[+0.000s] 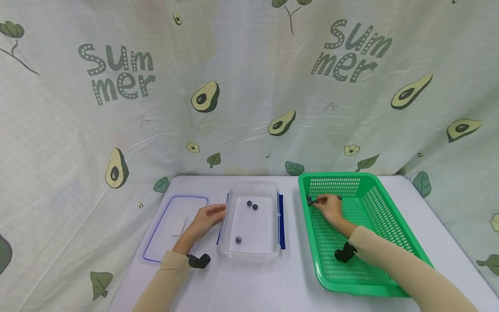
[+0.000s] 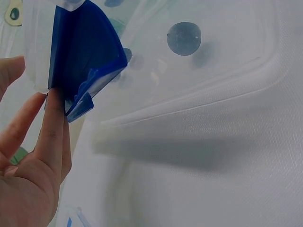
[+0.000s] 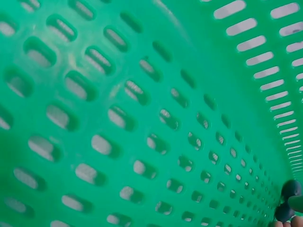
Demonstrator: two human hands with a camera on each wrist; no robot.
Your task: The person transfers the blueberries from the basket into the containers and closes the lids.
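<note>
A clear plastic box (image 1: 253, 253) with blue side flaps stands mid-table, with 3 dark round berries, like blueberries (image 1: 238, 239), inside. My left hand (image 1: 204, 221) touches the box's left side, its fingers fairly straight against the blue flap (image 2: 85, 52). Inside the green basket (image 1: 323, 264), my right hand (image 1: 330, 208) is at the far left corner. Its thumb and finger pinch a dark blueberry (image 1: 309, 203) beside another one. In the right wrist view, two dark berries (image 3: 290, 189) show at the lower right edge, by the fingertips (image 3: 297, 221).
Left of the box lies a clear lid (image 1: 157, 242) with a blue edge, and a small white rectangle (image 1: 179, 225) is on it. Another dark berry (image 1: 339, 197) sits in the basket behind my right hand. A printed cloth (image 1: 249, 86) hangs behind the white table (image 1: 241, 286).
</note>
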